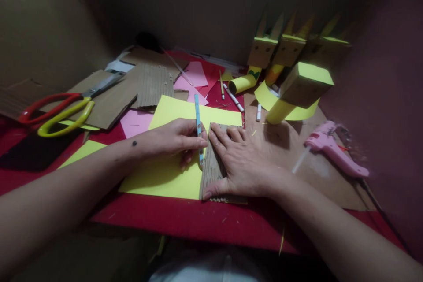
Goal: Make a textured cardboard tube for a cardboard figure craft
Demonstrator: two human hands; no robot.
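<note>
My left hand (pixel 185 139) is closed around a light blue patterned pencil (pixel 198 116), its lower end down beside the edge of a ridged cardboard piece (pixel 213 169). My right hand (pixel 243 161) lies flat on that cardboard with fingers spread, pressing it down. Under the cardboard and my left hand is a yellow paper sheet (pixel 158 178), which lies on the red table cover (pixel 158 216). The pencil's tip is hard to make out against the cardboard edge.
Scissors (pixel 86 99) and cardboard scraps (pixel 153 83) lie at left, with pink paper (pixel 194 75) behind. A pink glue gun (pixel 333 147) rests at right on a cardboard sheet (pixel 346 196). Several box-headed paper figures (pixel 297 83) stand at the back right. A wall (pixel 390 75) borders the right.
</note>
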